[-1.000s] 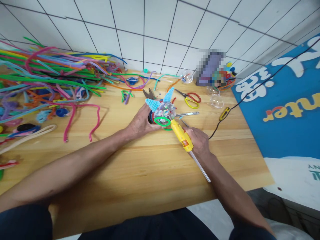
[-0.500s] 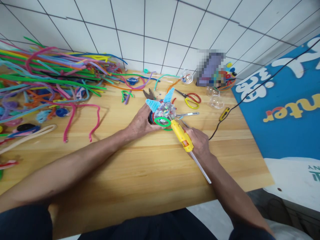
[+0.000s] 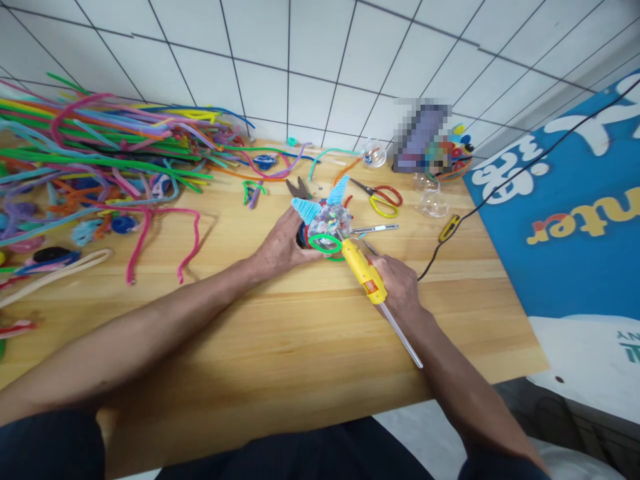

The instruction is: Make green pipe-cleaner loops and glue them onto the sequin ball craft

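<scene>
Between both hands, as shown by the head camera, a horned craft figure [image 3: 330, 219] is gripped at its side by the left hand [image 3: 279, 250], seemingly for steadiness. By the right hand [image 3: 399, 283], wrapped around it, a yellow glue gun [image 3: 362, 268] is angled nozzle-first at the figure, probably for aim; scissors [image 3: 373, 192] are laid beyond that hand.

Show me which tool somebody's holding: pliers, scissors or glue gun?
The yellow glue gun: the right hand grips it. The pliers and the red-and-yellow-handled scissors just lie on the table.
</scene>
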`<state>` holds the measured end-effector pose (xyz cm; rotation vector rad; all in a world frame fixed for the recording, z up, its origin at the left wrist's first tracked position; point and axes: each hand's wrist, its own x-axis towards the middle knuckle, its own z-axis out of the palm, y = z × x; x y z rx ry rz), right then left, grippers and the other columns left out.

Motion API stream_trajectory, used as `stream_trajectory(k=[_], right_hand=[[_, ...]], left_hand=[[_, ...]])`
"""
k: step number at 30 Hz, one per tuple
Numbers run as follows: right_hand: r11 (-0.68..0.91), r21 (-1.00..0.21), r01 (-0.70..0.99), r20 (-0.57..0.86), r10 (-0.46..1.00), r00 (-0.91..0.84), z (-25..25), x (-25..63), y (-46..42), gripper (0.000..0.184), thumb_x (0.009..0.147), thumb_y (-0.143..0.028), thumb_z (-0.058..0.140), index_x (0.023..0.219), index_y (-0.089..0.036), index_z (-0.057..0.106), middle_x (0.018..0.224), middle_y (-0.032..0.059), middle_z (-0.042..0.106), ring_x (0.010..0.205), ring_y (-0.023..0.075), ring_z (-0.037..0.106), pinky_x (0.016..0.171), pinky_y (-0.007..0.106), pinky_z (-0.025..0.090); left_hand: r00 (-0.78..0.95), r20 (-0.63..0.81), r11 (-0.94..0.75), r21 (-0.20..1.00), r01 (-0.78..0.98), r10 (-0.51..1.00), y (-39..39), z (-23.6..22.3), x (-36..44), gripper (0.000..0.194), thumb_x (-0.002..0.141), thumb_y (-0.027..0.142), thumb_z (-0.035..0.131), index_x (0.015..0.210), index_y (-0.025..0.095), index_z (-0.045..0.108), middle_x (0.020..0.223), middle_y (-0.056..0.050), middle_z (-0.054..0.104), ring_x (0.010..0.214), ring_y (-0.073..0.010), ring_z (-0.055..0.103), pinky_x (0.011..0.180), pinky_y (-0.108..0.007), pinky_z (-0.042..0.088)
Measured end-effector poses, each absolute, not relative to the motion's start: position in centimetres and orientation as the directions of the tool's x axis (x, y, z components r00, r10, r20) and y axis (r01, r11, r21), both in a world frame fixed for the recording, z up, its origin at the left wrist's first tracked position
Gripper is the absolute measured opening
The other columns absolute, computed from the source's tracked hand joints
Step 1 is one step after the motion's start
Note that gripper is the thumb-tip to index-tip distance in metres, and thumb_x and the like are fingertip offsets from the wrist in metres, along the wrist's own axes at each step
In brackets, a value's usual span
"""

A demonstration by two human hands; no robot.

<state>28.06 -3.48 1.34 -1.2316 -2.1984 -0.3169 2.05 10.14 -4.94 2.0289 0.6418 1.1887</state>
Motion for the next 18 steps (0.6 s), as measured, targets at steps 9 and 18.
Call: stream_trajectory(k=[9,18], right_hand=[[0.542,-0.100,0.834,0.615,0.693,-0.377,1.53,27.75,-3.45,0.021,0.110,-0.020,0.052,0.114,-0.020,0.072,0.074,0.0019,0.076,0.063,0.0190,0.070,0.065,0.031,0.049],[0.499,-0.132,0.857,0.530,0.766,-0.364,2.22,28.57,-4.09,0.025,0.111,-0.025,0.051,0.119,-0.021,0.074,0.078,0.0038,0.079,0.064,0.0184,0.071,0.063,0.030,0.050]], left_hand=[[0.473,0.511,-0.608,0.791,0.068,0.718,9.95,-5.21,2.17,0.090,0.082,0.053,0.098,0.158,0.028,0.055,0.148,-0.017,0.072,0.134,-0.0384,0.073,0.112,-0.058,0.065],[0.434,0.571,-0.671,0.733,0.114,0.697,9.66,-4.43,2.20,0.088,0.079,0.053,0.101,0.152,0.025,0.061,0.152,-0.019,0.069,0.143,-0.0404,0.067,0.122,-0.058,0.056]])
